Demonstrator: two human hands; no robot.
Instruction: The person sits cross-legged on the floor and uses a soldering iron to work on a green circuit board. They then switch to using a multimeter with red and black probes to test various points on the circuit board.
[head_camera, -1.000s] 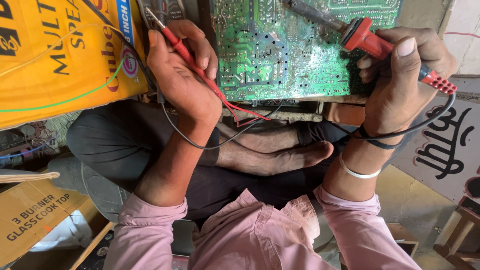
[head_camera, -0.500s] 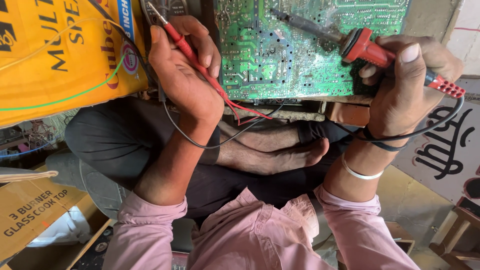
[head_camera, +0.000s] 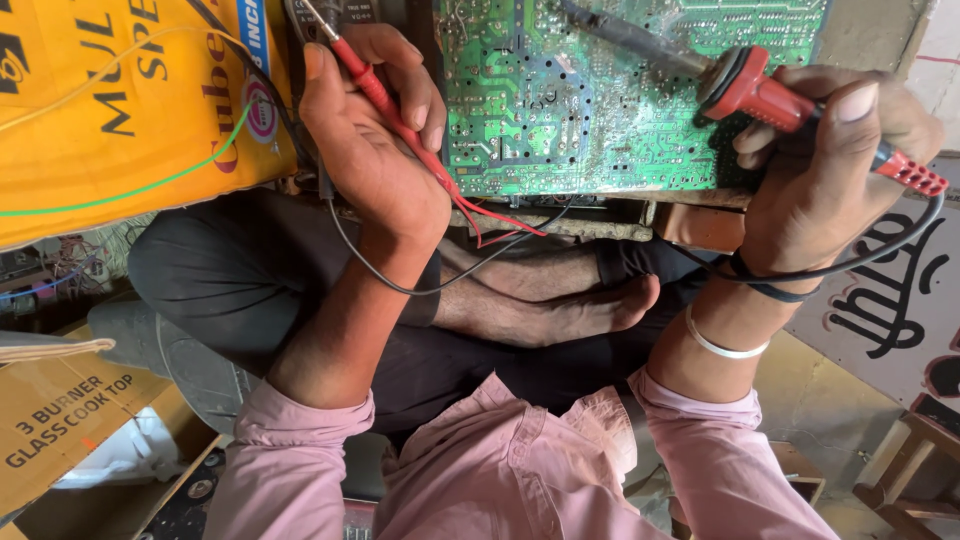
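A green circuit board (head_camera: 590, 110) stands on its edge in front of my crossed legs. My right hand (head_camera: 830, 170) grips the red handle of a soldering iron (head_camera: 760, 85), whose dark shaft reaches up and left across the board. My left hand (head_camera: 370, 150) holds a thin red test probe (head_camera: 385, 100) with a metal tip pointing up left, just left of the board. Red and black wires (head_camera: 480, 215) trail from the probe below the board. A black cord (head_camera: 850, 265) loops round my right wrist.
A yellow printed bag (head_camera: 120, 110) with a green wire across it fills the upper left. A brown cardboard box (head_camera: 60, 420) lies at lower left. A small wooden stool (head_camera: 910, 470) stands at lower right, beside a painted floor mark (head_camera: 890, 300).
The soldering iron's tip has shifted slightly along the top of the board. My left hand keeps the probe in nearly the same place.
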